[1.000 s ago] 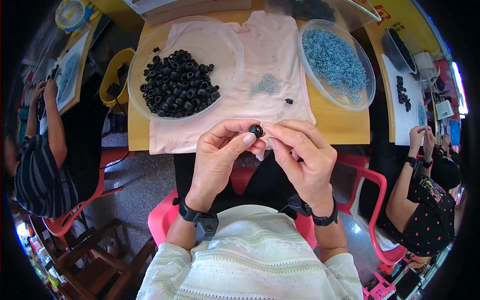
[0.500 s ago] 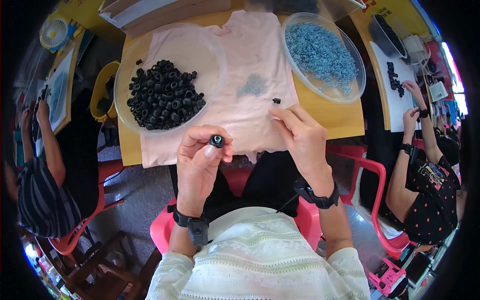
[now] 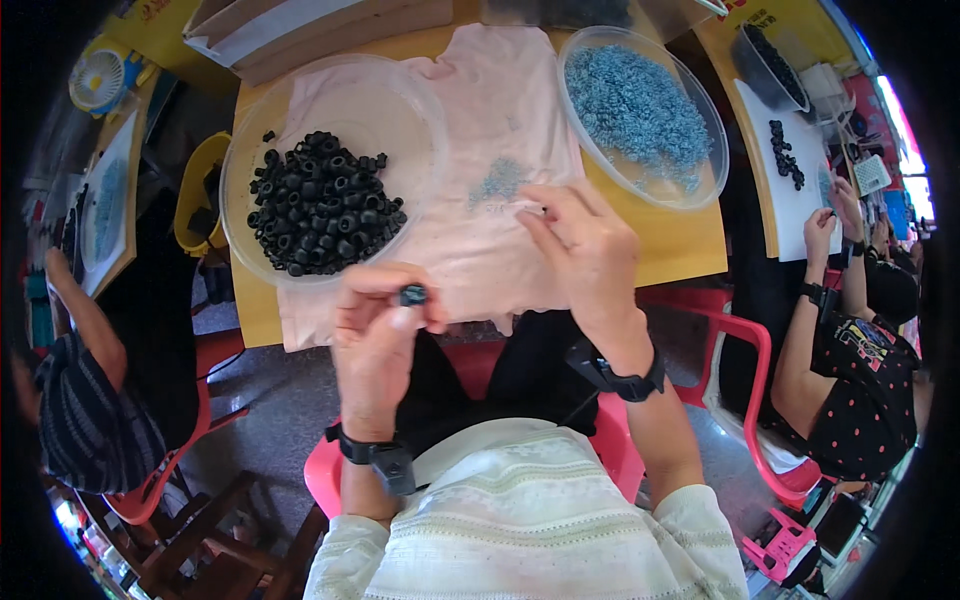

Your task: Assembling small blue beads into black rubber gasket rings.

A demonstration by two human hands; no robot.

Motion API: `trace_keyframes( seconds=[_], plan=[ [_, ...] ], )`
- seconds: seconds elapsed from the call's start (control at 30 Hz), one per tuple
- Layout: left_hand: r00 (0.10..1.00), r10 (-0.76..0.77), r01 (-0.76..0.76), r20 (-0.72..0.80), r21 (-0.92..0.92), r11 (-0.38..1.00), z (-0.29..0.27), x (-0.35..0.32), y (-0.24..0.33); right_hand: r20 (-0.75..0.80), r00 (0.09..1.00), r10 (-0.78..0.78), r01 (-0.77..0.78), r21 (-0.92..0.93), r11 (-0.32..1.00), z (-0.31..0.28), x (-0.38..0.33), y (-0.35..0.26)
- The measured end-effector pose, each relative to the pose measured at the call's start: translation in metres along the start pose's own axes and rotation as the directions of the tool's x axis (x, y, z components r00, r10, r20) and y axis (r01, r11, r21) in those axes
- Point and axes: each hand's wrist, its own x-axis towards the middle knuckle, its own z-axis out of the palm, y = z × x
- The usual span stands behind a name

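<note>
My left hand (image 3: 375, 335) is closed, thumb and fingers pinching a small black round hollow cap (image 3: 412, 295) whose end faces up. To its right, my right hand (image 3: 592, 245) hovers over the pink cloth (image 3: 480, 90), thumb and forefinger close together beside a small heap of pale blue bits (image 3: 500, 180). Whether anything sits between those fingertips is too small to make out. A dark speck shows between the fingers of that hand. Many similar black caps (image 3: 325, 205) lie heaped in a shallow clear round tray (image 3: 425, 100) at left.
At the far right a clear round tray (image 3: 722, 150) holds many tiny blue pieces (image 3: 640, 110). A cardboard box (image 3: 320, 35) stands at the back of the wooden table (image 3: 690, 240). Other people work at tables on both sides; a yellow bin (image 3: 200, 195) is at left.
My left hand has shifted a little left and down with the black cap. My right hand has moved left and up toward the blue bits, covering the loose black piece on the cloth.
</note>
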Motion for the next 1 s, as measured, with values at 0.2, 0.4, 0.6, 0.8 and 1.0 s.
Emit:
trace_keyframes(
  seconds=[0.2,0.4,0.6,0.8,1.0],
  plan=[
    [0.936,0.347,-0.35,0.062,0.271,0.897,0.006,0.033,0.018,0.04,0.983,0.177,-0.18,0.082,0.98,-0.018,-0.007,0.013],
    [0.971,0.175,-0.21,0.162,0.234,0.949,0.034,0.023,-0.015,0.025,0.994,0.11,-0.112,0.112,0.987,-0.013,-0.009,0.019],
    [0.99,-0.142,0.141,-0.004,0.153,0.978,0.053,-0.005,-0.016,0.256,0.944,0.209,-0.326,0.623,0.711,-0.05,-0.019,-0.01],
    [0.969,-0.232,0.226,0.087,0.075,0.971,0.062,-0.02,-0.007,0.262,0.965,-0.013,-0.206,0.785,0.584,-0.082,-0.03,-0.03],
    [0.958,-0.243,0.249,0.15,-0.02,0.968,0.071,-0.028,-0.004,0.256,0.966,-0.045,-0.182,0.789,0.586,-0.096,-0.039,-0.034]
  ],
)
